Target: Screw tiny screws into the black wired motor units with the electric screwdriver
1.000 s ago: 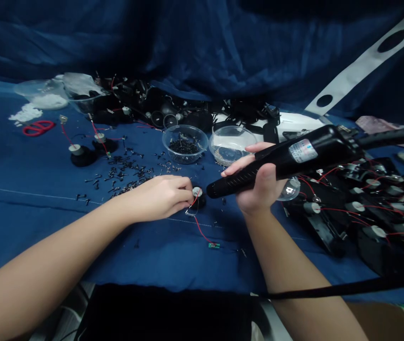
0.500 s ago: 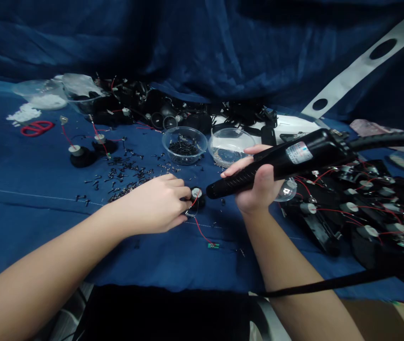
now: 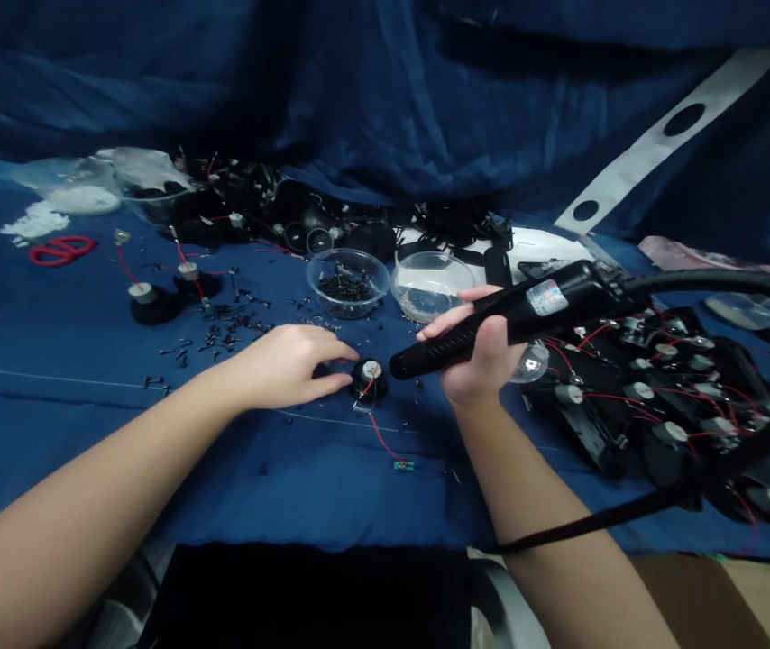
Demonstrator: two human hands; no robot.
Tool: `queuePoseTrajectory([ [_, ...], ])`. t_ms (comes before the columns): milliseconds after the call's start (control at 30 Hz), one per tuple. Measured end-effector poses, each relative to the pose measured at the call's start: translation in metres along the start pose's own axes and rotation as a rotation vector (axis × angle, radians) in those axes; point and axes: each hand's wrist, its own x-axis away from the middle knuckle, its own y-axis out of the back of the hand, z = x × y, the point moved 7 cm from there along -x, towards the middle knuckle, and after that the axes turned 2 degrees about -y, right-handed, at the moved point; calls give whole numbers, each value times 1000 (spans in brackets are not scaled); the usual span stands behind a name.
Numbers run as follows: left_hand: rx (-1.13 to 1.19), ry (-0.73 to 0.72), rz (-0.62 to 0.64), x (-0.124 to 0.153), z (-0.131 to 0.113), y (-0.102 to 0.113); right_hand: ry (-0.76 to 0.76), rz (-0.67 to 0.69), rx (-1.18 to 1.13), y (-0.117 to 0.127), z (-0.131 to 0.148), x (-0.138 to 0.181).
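Observation:
My right hand (image 3: 474,365) is wrapped round a black corded electric screwdriver (image 3: 517,317), which slants down to the left. Its nose end is beside a small motor (image 3: 372,370) with a white top, set in a round black base on the blue cloth. A red wire runs from that motor to a small green circuit board (image 3: 404,466) nearer the front, and a thin metal clip (image 3: 362,406) lies at the base. My left hand (image 3: 294,365) is just left of the motor, thumb and fingers apart, with nothing visible in them.
Loose black screws (image 3: 223,332) are scattered at left, near two more motor units (image 3: 148,300). Behind stand a clear bowl of screws (image 3: 348,293) and another clear bowl (image 3: 429,288). Red scissors (image 3: 64,251) lie far left. Wired black assemblies (image 3: 601,428) crowd the right, beneath the screwdriver's cord (image 3: 750,279).
My left hand has let go at the motor and drawn back left, its fingers spreading. The motor stays on the cloth. The screwdriver remains in my right hand, its cord now looping lower at right.

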Motion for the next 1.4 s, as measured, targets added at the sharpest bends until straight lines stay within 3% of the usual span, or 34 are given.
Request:
queuePoseTrajectory([
  [167,-19,71,54,-6,-6,-20,86,-32,52,3,5,6],
  [300,11,101,-69,-3,13,-1,169,-56,108,1,10,13],
  [400,-26,212,-202,6,40,23,162,-57,114,-1,10,16],
  [533,-109,342,-167,11,64,22,157,-66,108,-2,11,17],
  [800,-260,211,-43,-6,49,-14,106,-212,5,1,24,3],
  [933,-401,173,-20,-12,43,-16,35,-384,-45,12,28,-4],
  [1067,-438,164,-34,-13,42,-15,-11,-413,-41,16,24,-7],
  [1200,-188,244,-185,-7,45,-3,-70,-461,-24,18,19,-5],
  [1400,682,379,-468,2,39,8,-194,-534,-71,20,15,-4],
])
